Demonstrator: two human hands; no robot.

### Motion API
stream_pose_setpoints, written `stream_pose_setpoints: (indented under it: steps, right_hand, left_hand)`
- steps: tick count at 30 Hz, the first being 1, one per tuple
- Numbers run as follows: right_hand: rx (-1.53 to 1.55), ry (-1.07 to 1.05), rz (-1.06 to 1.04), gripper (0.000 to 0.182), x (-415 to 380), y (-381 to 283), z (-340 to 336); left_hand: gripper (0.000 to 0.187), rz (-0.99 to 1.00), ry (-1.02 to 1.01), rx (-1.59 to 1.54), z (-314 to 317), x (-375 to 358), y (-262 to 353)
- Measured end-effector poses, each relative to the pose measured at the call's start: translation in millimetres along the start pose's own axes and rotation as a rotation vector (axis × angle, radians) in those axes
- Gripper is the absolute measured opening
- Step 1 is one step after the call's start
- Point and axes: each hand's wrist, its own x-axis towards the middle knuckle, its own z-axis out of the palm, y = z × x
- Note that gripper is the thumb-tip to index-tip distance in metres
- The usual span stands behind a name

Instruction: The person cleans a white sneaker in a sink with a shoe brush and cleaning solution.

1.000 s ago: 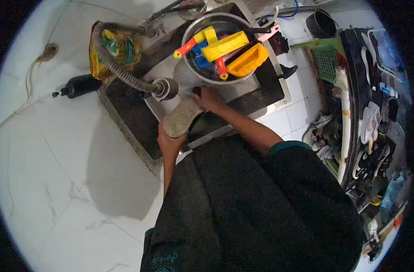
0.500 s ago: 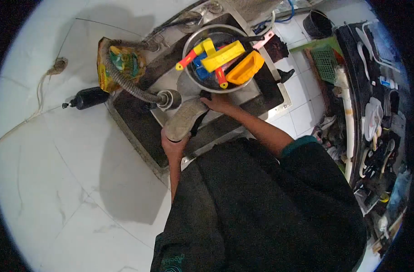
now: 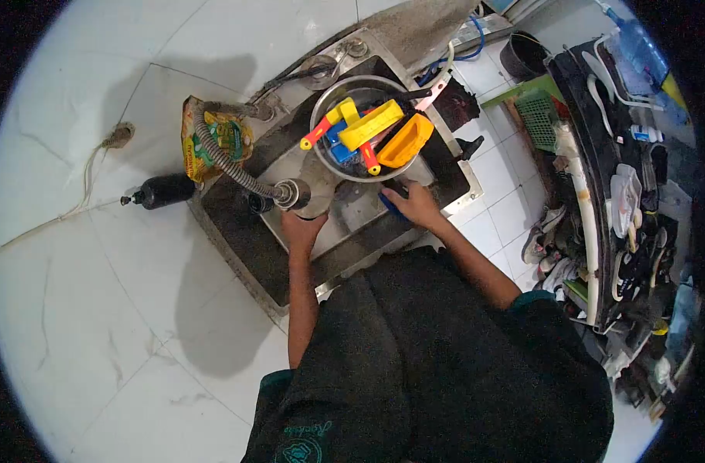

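Note:
My left hand point(image 3: 302, 231) is closed round the near end of a shoe point(image 3: 318, 199), just below the tap's spray head point(image 3: 292, 193). The shoe's pale sole faces up, and the tap partly hides it. Farther right, my right hand point(image 3: 416, 205) is closed on a small dark blue object point(image 3: 391, 205) whose kind I cannot make out. It is low over the sink point(image 3: 352, 208), just below a round metal basin point(image 3: 316, 139). In the basin lie yellow and orange plastic pieces point(image 3: 372, 126) with red handles and something blue.
Left of the sink are a yellow packet point(image 3: 217, 143) and a black bottle point(image 3: 165, 190). A flexible hose point(image 3: 227, 160) arches over the sink. At right stand a green basket point(image 3: 539, 119), a dark bucket point(image 3: 525, 54) and a rack with several shoes point(image 3: 553, 231).
The shoe has moved up under the tap in my left hand. My right hand has let go of it, shifted right, and now holds the dark blue object. The view has shifted slightly.

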Motion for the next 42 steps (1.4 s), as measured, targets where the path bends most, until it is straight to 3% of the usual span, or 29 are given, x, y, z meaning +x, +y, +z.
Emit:
stream_pose_setpoints:
  steps: [4,7,9,12,15,18,22,25,28,32,35,40,42]
  right_hand:
    - [0.069,-0.120,-0.083,0.065,-27.7,-45.8,-29.5]
    - [0.078,-0.194,-0.272,0.068,-45.2,-82.2,-38.3]
    - [0.191,-0.273,-0.438,0.073,-55.1,-114.1,-48.9]
    - [0.274,-0.296,-0.531,0.080,-60.0,-160.8,-62.6]
    - [0.179,-0.078,-0.721,0.086,-41.5,-171.4,-31.6]
    - [0.154,-0.444,-0.642,0.093,-39.1,-185.7,-28.1]
    - [0.223,-0.443,-0.704,0.084,-52.3,-184.0,-10.2]
    - [0.247,-0.277,-0.831,0.075,-43.9,-174.0,-2.0]
    - [0.347,-0.330,-0.829,0.068,-39.2,-162.1,-20.2]
    - [0.205,-0.338,-0.558,0.061,-30.6,-131.3,-32.3]
    - [0.148,-0.410,-0.440,0.063,-26.6,-117.1,-40.1]
    - [0.097,-0.468,-0.333,0.074,-11.5,-88.5,-7.6]
    - [0.142,-0.694,-0.113,0.079,-13.3,-102.3,-17.2]
  left_hand:
    - [0.069,0.010,-0.140,0.026,2.2,11.4,-0.6]
    - [0.059,0.049,-0.188,0.298,9.9,14.5,-20.7]
    - [0.064,-0.159,-0.242,0.245,7.5,16.7,0.3]
    - [0.070,-0.169,-0.198,-0.044,11.9,21.1,-7.3]
    - [0.072,-0.159,-0.153,-0.141,14.3,16.9,-12.3]
    - [0.075,-0.150,-0.124,-0.173,10.8,14.3,-17.5]
    - [0.078,-0.149,-0.107,-0.214,4.8,12.5,-23.1]
    - [0.081,-0.144,-0.079,-0.241,-1.6,9.2,-28.5]
    - [0.083,-0.106,-0.041,-0.246,-6.6,5.3,-35.0]
    - [0.083,0.094,0.068,-0.048,-25.4,-10.4,-4.0]
    - [0.090,-0.225,0.176,0.120,-37.1,-30.8,27.4]
    - [0.085,-0.035,0.349,-0.023,-35.6,-64.8,15.1]
    - [0.082,-0.021,0.431,-0.088,-33.3,-75.3,14.5]
